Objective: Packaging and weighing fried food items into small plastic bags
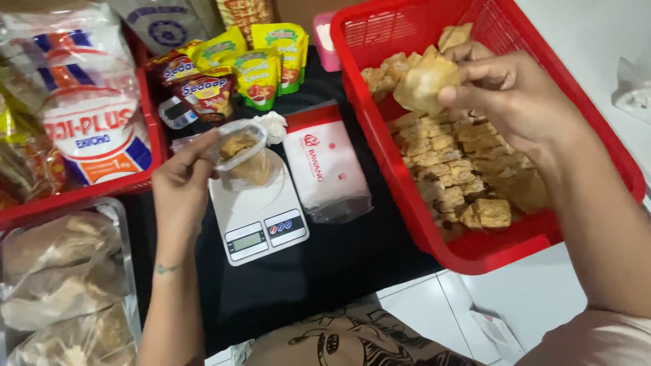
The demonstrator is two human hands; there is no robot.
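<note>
My left hand [180, 186] holds a clear plastic bag [239, 150] open by its rim above a small white kitchen scale [256, 207]; some fried pieces lie inside the bag. My right hand [512, 95] is over the red plastic basket [407, 176] and grips several pieces of golden fried tofu [424, 80]. The basket holds many more fried tofu pieces [468, 176] piled along its bottom.
A sealed white and red packet [325, 166] lies right of the scale on the black cloth. Green and red seasoning sachets [234, 68] stand behind. A red tray with large bags [88, 115] sits at left, with filled clear bags [61, 285] below it.
</note>
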